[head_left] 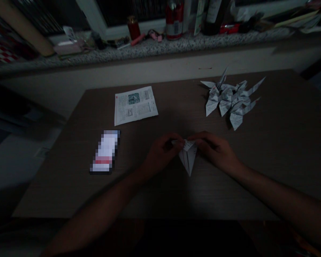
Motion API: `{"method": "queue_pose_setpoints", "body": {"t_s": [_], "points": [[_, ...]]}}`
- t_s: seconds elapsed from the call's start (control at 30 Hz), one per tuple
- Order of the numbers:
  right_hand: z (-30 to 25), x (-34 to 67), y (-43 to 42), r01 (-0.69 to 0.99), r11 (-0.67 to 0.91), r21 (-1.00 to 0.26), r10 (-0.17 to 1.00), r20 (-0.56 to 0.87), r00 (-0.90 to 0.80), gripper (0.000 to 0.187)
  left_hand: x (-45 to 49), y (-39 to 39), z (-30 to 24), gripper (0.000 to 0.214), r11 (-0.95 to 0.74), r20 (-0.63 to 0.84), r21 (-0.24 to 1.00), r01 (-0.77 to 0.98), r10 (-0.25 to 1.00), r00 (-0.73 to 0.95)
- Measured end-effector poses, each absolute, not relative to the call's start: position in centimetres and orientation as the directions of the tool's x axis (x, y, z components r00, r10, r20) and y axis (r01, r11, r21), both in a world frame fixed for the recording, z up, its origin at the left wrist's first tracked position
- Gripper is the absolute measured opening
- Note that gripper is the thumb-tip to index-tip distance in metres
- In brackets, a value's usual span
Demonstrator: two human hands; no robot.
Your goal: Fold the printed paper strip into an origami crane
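Note:
A partly folded piece of printed paper [188, 157], pointed toward me, lies on the dark wooden table [283, 150] between my hands. My left hand [160, 153] pinches its upper left edge with closed fingers. My right hand [216, 148] pinches its upper right edge, fingers pressed together. Both forearms reach in from the bottom of the view.
Several finished paper cranes [230, 100] sit in a pile at the back right. A flat printed sheet [135, 105] lies at the back left, a phone [105, 151] with a lit screen nearer left. A stone ledge [149, 48] behind holds cans, bottles and small clutter.

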State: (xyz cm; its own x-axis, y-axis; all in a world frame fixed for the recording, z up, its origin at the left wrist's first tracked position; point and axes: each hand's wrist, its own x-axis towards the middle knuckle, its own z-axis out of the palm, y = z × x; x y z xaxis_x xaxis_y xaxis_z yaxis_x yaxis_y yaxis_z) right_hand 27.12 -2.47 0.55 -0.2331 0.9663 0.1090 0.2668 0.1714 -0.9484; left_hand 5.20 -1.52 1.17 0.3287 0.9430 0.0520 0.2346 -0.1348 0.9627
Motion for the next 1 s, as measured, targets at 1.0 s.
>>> {"method": "queue_pose_setpoints", "body": {"t_s": [1.0], "points": [[0.16,26.46,-2.35,0.309,0.046,-0.95,0.961,-0.043,-0.274,0.031,5.4,-1.69,1.08,0.026,-0.096,-0.033,0.94,0.328,0.93,0.366]]}}
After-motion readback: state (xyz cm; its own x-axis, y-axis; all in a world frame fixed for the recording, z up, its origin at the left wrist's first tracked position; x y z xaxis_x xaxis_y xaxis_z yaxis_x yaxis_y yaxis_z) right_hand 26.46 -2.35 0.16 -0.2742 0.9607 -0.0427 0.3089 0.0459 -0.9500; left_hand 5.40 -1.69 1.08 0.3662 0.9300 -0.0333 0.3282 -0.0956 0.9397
